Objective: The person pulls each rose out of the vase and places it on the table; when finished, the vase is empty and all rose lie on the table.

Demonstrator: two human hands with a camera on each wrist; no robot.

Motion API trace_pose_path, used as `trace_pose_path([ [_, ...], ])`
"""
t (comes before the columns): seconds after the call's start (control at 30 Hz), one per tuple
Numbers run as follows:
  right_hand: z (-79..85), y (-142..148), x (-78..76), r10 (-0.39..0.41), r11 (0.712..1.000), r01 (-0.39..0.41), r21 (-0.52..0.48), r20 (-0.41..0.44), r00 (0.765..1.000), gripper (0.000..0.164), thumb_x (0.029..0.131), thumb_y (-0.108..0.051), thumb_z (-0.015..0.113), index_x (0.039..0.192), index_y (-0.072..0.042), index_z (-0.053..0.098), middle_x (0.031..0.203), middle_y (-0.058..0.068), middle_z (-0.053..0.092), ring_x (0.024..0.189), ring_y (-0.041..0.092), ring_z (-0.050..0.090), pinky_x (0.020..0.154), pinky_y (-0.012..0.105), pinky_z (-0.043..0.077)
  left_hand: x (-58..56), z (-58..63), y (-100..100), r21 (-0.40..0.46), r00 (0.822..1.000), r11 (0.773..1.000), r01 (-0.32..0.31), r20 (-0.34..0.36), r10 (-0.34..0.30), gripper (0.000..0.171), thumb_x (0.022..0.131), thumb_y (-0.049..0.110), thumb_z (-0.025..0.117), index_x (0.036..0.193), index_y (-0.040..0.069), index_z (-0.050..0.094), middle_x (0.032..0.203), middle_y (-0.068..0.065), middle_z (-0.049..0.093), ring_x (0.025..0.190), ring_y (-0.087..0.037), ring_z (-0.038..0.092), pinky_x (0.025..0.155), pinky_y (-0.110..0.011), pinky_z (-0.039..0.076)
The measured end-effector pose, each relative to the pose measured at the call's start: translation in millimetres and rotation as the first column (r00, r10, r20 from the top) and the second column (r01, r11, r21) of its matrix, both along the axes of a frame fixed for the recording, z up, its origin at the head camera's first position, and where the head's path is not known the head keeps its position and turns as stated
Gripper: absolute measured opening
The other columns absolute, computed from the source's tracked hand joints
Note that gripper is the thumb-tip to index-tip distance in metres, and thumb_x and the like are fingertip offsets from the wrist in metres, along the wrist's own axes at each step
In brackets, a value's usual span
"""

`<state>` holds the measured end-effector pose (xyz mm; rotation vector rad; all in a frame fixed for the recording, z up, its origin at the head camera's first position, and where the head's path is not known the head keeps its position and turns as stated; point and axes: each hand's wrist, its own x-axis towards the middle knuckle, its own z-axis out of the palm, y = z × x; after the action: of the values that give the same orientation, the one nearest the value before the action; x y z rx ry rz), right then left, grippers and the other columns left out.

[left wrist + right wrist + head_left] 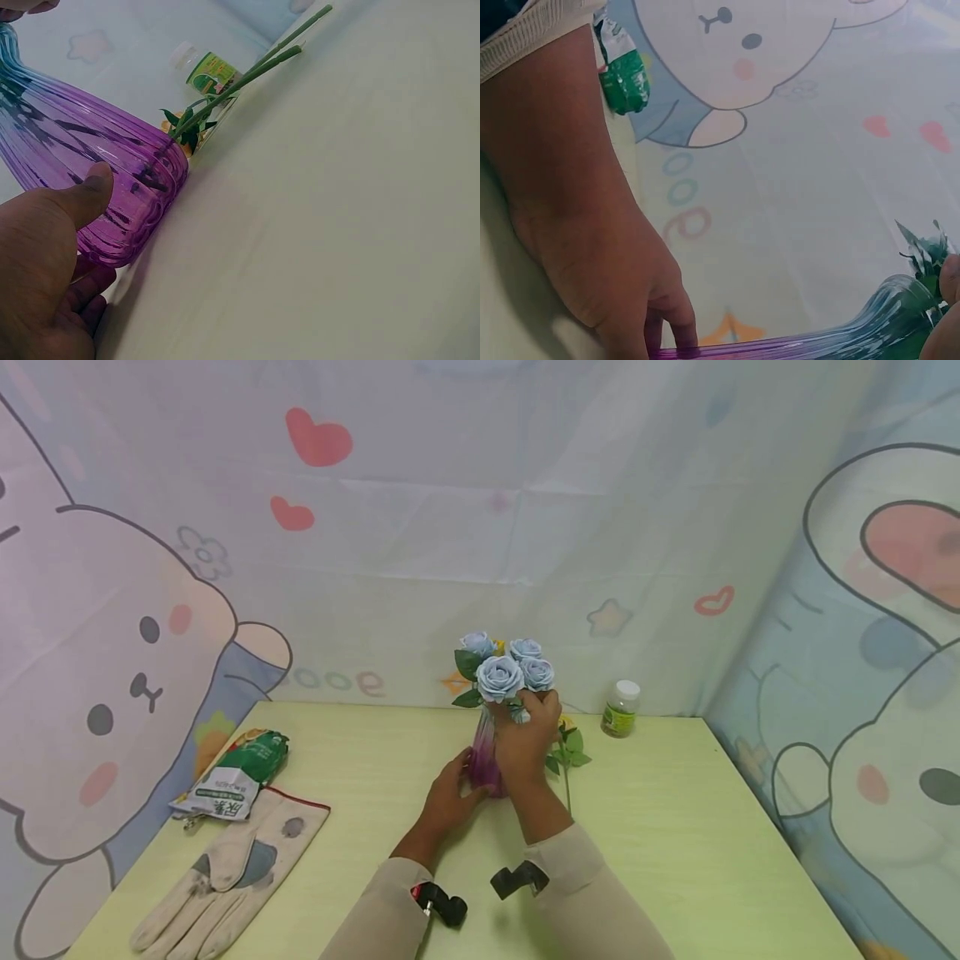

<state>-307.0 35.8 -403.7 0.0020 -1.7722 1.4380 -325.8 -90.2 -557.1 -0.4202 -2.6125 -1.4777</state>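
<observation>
A ribbed glass vase [486,752], purple at its base and clear bluish at the neck, stands on the table. My left hand [448,797] grips its lower part; in the left wrist view the thumb presses the purple glass [142,161] and the fingers curl behind. Several pale blue artificial roses [500,678] with green leaves rise from the vase's mouth. My right hand [525,735] is up at the neck, its curled fingers pinching among the rose stems just under the blooms. Leaves [928,255] and fingertips meet at the vase rim in the right wrist view.
Right of the vase lies a yellow flower [570,747] with green stems. A white-capped bottle [621,708] stands near the back edge. On the left are a green-and-white packet [236,774] and a pale work glove [240,877]. A printed cloth hangs behind the table.
</observation>
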Motion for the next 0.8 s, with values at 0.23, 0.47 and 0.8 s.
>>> trace_pose_path([
  [0.23, 5.6, 6.7, 2.7, 0.088, 0.995, -0.088, -0.035, -0.023, 0.996, 0.016, 0.086, -0.005, 0.091, 0.092, 0.005, 0.08, 0.098, 0.012, 0.057, 0.094, 0.02, 0.05, 0.083, 0.035, 0.042, -0.3, -0.8, -0.3, -0.01, 1.0, 1.0, 0.008, -0.024, -0.008, 0.085, 0.102, 0.033, 0.079, 0.166, -0.003, 0.037, 0.164, -0.026, 0.053, 0.152, -0.046, 0.052, 0.129, -0.061, 0.041],
  [0.47, 12.9, 18.2, 4.6, 0.113, 0.993, -0.114, -0.023, -0.056, 0.992, 0.021, 0.09, -0.005, 0.088, 0.083, 0.007, 0.072, 0.083, 0.019, 0.071, 0.081, 0.016, 0.06, 0.076, 0.025, 0.049, -1.3, -2.7, -1.2, -0.015, 1.0, 1.0, 0.004, -0.027, -0.004, 0.085, 0.102, 0.035, 0.078, 0.167, -0.001, 0.037, 0.165, -0.024, 0.053, 0.154, -0.044, 0.05, 0.13, -0.061, 0.04],
  [0.8, 11.8, 23.6, 4.3, 0.157, 0.987, -0.155, 0.037, -0.06, 0.986, 0.025, 0.096, -0.012, 0.084, 0.106, 0.009, 0.076, 0.107, 0.025, 0.082, 0.091, 0.029, 0.08, 0.077, 0.017, 0.061, 0.5, -1.8, -0.8, -0.01, 1.0, 1.0, -0.001, -0.008, 0.001, 0.085, 0.102, 0.034, 0.079, 0.167, -0.001, 0.038, 0.164, -0.024, 0.053, 0.155, -0.045, 0.05, 0.13, -0.061, 0.04],
])
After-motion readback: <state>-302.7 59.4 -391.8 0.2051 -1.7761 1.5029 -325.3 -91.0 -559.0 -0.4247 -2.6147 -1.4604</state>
